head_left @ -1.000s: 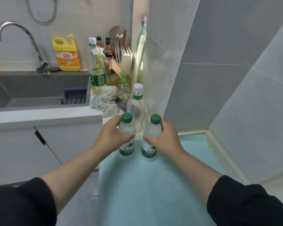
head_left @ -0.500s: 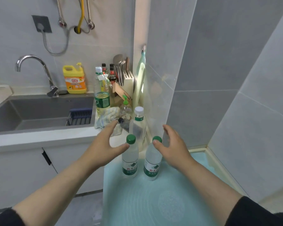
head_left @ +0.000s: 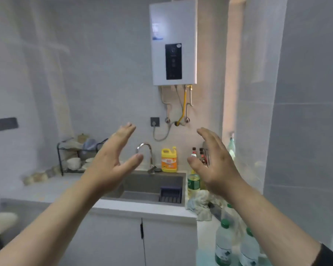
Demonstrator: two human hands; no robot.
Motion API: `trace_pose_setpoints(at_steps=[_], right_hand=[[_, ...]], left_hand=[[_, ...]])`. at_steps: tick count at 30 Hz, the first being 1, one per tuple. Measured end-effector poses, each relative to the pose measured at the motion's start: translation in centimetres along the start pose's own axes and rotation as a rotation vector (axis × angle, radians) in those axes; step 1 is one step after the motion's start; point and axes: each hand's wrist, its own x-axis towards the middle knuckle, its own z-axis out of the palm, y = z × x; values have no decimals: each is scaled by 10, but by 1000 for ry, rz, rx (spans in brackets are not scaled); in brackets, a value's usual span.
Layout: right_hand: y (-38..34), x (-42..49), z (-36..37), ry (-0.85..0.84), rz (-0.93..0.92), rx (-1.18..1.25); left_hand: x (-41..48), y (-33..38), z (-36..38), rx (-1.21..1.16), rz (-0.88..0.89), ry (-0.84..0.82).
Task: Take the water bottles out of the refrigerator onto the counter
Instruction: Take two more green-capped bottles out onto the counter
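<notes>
Two clear water bottles with green caps stand upright side by side on the pale blue mat at the bottom right, the left bottle (head_left: 223, 244) and the right bottle (head_left: 248, 248). A third bottle (head_left: 229, 212) stands behind them, partly hidden by my right forearm. My left hand (head_left: 112, 162) and my right hand (head_left: 213, 164) are raised in front of the sink, well above the bottles, fingers spread, palms facing each other, holding nothing.
A grey sink (head_left: 152, 189) with a chrome tap (head_left: 146, 152) sits in the white counter. A yellow detergent jug (head_left: 169, 160), oil and sauce bottles (head_left: 193, 181), a crumpled cloth (head_left: 201, 202) and a dish rack (head_left: 79, 156) stand around it. A water heater (head_left: 173, 43) hangs on the wall.
Both hands let go of the two green-capped bottles, which stay standing on the mat, and rose with fingers spread. The view tilted up toward the wall.
</notes>
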Motion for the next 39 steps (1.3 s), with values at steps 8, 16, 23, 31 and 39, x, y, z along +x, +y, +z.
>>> trace_pose_setpoints(at_steps=[8,16,23,31,39], right_hand=[[-168,36,-9,60,-449,340],[-344,2,6,18,-668,714],[-505,-64,22,-61,-854,980],[-718,-182,25,-188,-936,1187],[-780,-207,41,-222,-900,1234]], left_hand=[[-50,138,-191,368,92,280],[-163,255,-326,770,1,437],[-281,348,-430,1065,-208,501],[-439,455,-567,1298,-379,593],[-491,455,-611,1242,-446,642]])
